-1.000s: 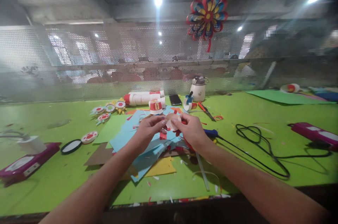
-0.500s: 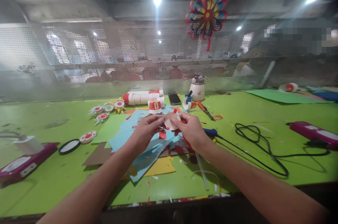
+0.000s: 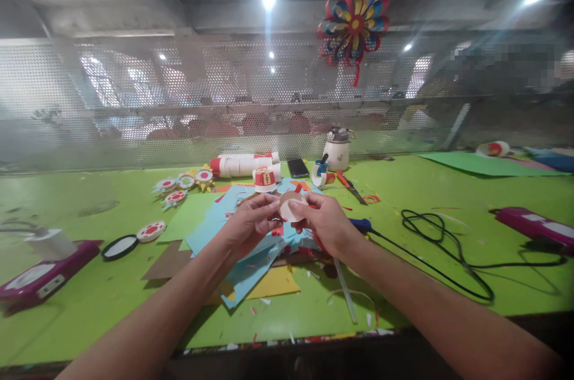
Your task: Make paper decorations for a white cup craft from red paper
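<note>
My left hand (image 3: 249,223) and my right hand (image 3: 323,221) meet above a heap of blue, red and yellow paper sheets (image 3: 251,254) in the middle of the green table (image 3: 89,284). Both pinch a small round white paper disc (image 3: 289,205) between fingertips and thumbs. Red paper bits show just under the disc. The fingers of both hands are curled and closed on it.
White and red paper rolls (image 3: 244,165), a phone (image 3: 297,168), a white jar (image 3: 336,150) and scissors (image 3: 351,185) lie behind. Paper rosettes (image 3: 185,183) sit left, a black cable (image 3: 443,254) right, magenta tools (image 3: 42,275) at both sides. A paper flower (image 3: 354,21) hangs on the mesh wall.
Both hands have lifted the disc slightly and turned it a little; otherwise things on the table stay where they were.
</note>
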Tool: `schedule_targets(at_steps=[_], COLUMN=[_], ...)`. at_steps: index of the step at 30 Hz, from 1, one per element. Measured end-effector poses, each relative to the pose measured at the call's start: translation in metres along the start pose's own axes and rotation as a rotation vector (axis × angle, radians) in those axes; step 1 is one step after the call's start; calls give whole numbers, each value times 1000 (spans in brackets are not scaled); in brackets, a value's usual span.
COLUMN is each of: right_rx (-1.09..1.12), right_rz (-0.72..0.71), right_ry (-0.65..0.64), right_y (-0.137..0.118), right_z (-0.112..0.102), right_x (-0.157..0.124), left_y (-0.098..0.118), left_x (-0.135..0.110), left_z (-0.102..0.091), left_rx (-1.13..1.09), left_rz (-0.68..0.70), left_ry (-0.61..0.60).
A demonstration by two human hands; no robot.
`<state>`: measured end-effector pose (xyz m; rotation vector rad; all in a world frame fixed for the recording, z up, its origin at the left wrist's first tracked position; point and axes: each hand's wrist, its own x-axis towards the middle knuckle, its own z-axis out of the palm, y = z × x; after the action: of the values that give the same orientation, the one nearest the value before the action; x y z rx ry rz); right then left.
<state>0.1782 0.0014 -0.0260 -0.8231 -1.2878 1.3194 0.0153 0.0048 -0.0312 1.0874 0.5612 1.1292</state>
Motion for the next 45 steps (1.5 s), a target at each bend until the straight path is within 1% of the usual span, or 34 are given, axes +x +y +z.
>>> schedule_targets(at_steps=[3, 8, 11, 14, 18, 21, 26, 28, 31, 35, 39, 43, 45], right_rx=[31, 63, 61, 44, -7, -21, -36, -67, -187, -292, -310, -189, -179], right_rz=[13, 43, 67, 78, 71, 73, 83, 76, 48, 15, 31, 42, 87], right_ry=[-18, -43, -50, -42, -63, -88, -95, -92, -86, -111, -90, -65, -48], right_y=[-1, -3, -5, -6, -5, -5, -7, -9, -12, -14, -11, -9, -9], right_z=[0, -3, -4, -3, -5, -7, -8, -8, -7, -7, -7, -7, -7], right_x=[0, 2, 2, 1, 2, 3, 3, 2, 0, -2, 0, 3, 4], left_y=[0, 3, 4, 5, 5, 5, 5, 6, 6, 7, 8, 8, 7], left_x=[-1, -2, -2, -2, -3, -3, -2, -3, -3, -4, -3, -1, 0], left_z=[1, -2, -2, -1, 0, 0, -1, -2, -2, -1, -1, -2, -2], left_rx=[-17, -83, -98, -17, 135, 153, 171, 173, 165, 191, 292, 388, 431], left_rz=[2, -2, -15, -5, 21, 21, 11, -1, -37, -68, -25, 64, 129], left_ry=[1, -64, -42, -15, -11, -2, -9, -10, -41, -76, -31, 34, 89])
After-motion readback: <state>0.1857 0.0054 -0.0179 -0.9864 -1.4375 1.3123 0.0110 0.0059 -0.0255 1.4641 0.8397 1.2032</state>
